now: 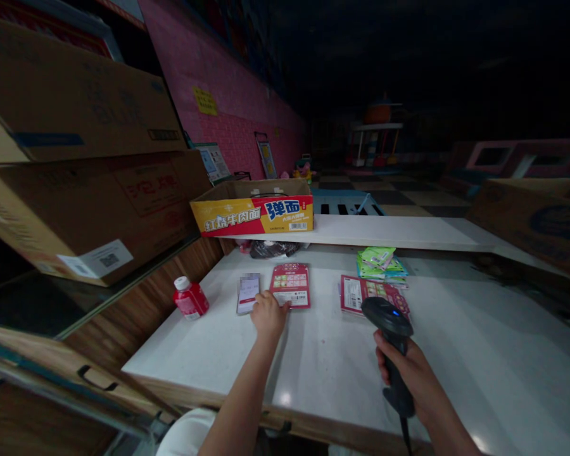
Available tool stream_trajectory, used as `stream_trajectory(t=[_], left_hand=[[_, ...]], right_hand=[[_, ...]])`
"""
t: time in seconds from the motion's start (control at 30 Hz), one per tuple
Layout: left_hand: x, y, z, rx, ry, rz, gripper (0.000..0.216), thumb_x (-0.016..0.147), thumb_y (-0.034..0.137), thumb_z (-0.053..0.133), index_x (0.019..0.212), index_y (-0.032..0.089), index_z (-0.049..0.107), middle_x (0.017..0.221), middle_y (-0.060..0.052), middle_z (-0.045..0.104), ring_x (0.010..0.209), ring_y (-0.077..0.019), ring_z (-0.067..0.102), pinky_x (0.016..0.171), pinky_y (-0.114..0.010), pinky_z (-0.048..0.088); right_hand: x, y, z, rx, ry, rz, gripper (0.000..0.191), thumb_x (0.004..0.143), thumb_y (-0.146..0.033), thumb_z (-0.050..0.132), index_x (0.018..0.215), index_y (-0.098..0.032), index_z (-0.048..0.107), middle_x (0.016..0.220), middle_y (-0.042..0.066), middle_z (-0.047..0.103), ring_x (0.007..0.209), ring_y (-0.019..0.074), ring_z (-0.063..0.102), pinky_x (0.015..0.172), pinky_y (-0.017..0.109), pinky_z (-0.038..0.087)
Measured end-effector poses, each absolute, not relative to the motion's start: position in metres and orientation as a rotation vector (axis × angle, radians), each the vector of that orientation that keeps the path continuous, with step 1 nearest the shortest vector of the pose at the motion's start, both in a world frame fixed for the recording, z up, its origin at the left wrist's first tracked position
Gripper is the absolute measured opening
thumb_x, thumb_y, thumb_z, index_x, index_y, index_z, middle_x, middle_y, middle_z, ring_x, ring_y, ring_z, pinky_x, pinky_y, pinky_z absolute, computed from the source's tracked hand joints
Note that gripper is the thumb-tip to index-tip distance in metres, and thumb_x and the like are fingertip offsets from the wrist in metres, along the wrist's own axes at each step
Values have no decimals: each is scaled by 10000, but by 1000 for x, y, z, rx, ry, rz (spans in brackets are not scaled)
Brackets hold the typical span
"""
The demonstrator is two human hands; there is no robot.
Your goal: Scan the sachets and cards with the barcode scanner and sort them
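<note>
My left hand (268, 315) rests on the white table (479, 354), its fingers curled at the lower left corner of a red card packet (291, 284) and beside a phone (247, 292). Whether it pinches the packet is hard to see. My right hand (408, 367) is wrapped round the handle of a black barcode scanner (387, 318) with a small blue light, its head over a second red packet (368, 292).
A red bottle with a white cap (190, 299) stands at the table's left. Green packets (380, 261) lie stacked at the back. A yellow and red noodle carton (253, 208) sits on a raised white shelf (389, 231). Large cardboard boxes (90, 202) fill the left; another box (536, 221) is right.
</note>
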State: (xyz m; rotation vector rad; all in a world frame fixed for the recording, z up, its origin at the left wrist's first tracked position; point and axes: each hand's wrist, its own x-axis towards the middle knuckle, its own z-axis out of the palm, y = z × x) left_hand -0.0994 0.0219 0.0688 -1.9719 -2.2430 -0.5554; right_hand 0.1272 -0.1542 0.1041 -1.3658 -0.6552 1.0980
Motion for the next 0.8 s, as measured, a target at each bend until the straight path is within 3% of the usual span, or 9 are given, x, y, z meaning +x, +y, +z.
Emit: stream_trajectory(t=[0.1, 0.2, 0.3, 0.4, 0.5, 0.6, 0.8], left_hand=[[-104, 30, 67, -1987, -2323, -891, 468, 690, 328, 752, 1029, 81, 544, 1036, -188, 576, 918, -304, 610, 767, -375, 467], [-112, 44, 64, -1968, -2653, -1611, 416, 593, 182, 793, 922, 140, 543, 884, -98, 606, 814, -245, 623, 687, -327, 476], [-118, 55, 59, -1965, -3064, -2281, 294, 596, 190, 781, 722, 175, 516, 587, 5, 526, 583, -175, 582, 537, -277, 449], [-117, 55, 55, -2005, -3169, -2433, 256, 627, 214, 760, 699, 172, 517, 564, 1, 546, 515, -143, 571, 513, -278, 476], [-109, 48, 50, -2013, -2894, -2849, 304, 642, 234, 749, 882, 183, 570, 792, -40, 669, 657, -163, 653, 629, -337, 552], [-100, 45, 42, -2048, -2310, -3194, 446, 636, 340, 768, 1008, 190, 574, 969, -64, 685, 802, -196, 674, 717, -376, 571], [-97, 57, 20, -2151, -1870, -3029, 541, 641, 519, 754, 1003, 144, 608, 998, -94, 681, 942, -237, 653, 791, -365, 559]], right_hand=[[125, -154, 104, -1348, -672, 1106, 454, 645, -571, 756, 801, -186, 572, 517, -61, 539, 381, 95, 463, 364, 218, 376], [125, -154, 104, -1353, -692, 1121, 461, 641, -582, 753, 790, -186, 570, 514, -60, 539, 383, 95, 472, 365, 217, 377], [126, -154, 105, -1365, -700, 1141, 477, 625, -592, 760, 786, -186, 567, 512, -58, 540, 385, 95, 475, 366, 217, 379], [124, -155, 105, -1378, -701, 1151, 480, 628, -596, 756, 785, -186, 560, 514, -56, 544, 391, 94, 478, 369, 217, 383], [121, -156, 105, -1374, -708, 1154, 479, 639, -598, 746, 791, -187, 552, 514, -59, 545, 389, 90, 476, 366, 212, 378], [116, -154, 106, -1358, -747, 1168, 457, 668, -587, 725, 798, -188, 543, 511, -64, 540, 385, 84, 466, 365, 206, 371], [104, -138, 100, -1357, -866, 1226, 476, 673, -559, 713, 905, -183, 535, 503, -69, 552, 368, 97, 476, 346, 206, 360]])
